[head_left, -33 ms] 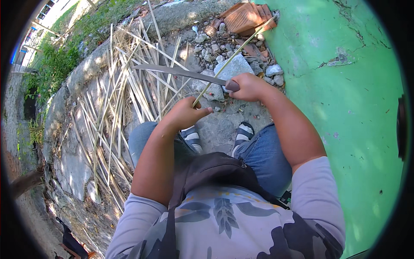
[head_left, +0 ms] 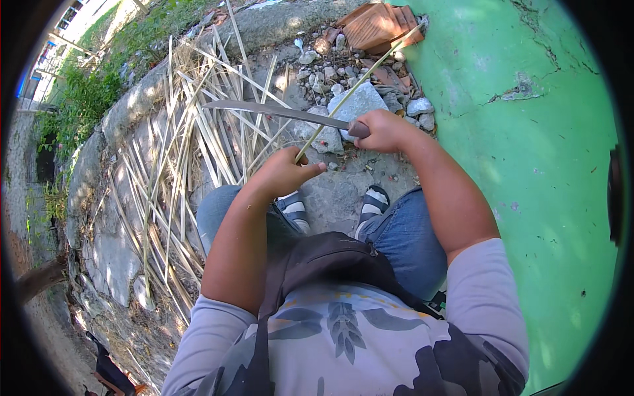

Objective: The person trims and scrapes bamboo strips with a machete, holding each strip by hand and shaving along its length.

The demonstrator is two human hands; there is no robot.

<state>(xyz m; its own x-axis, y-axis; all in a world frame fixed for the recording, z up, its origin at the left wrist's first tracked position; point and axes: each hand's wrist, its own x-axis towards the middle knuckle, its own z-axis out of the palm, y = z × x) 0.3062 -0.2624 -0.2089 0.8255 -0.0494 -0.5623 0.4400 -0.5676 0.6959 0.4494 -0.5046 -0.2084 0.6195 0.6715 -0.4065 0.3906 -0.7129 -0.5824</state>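
My left hand (head_left: 287,173) is closed round the near end of a long, thin pale-green strip (head_left: 360,80), which looks like split bamboo, with its thumb stretched out to the right. From there the strip slants away up and to the right, over the stones. My right hand (head_left: 386,132) grips the brown handle of a machete (head_left: 284,112). Its long grey blade points left and crosses the strip a little beyond my left hand; whether the edge touches the strip I cannot tell.
Many pale split strips (head_left: 188,142) lie heaped on the stone ground at left. Ahead are rubble, a large pale stone (head_left: 360,102) and stacked orange roof tiles (head_left: 376,30). A cracked green floor (head_left: 528,171) spreads at right. My sandalled feet (head_left: 373,201) stand just below the blade.
My right hand and the machete handle have shifted very slightly to the right. My left hand and the strip look unmoved.
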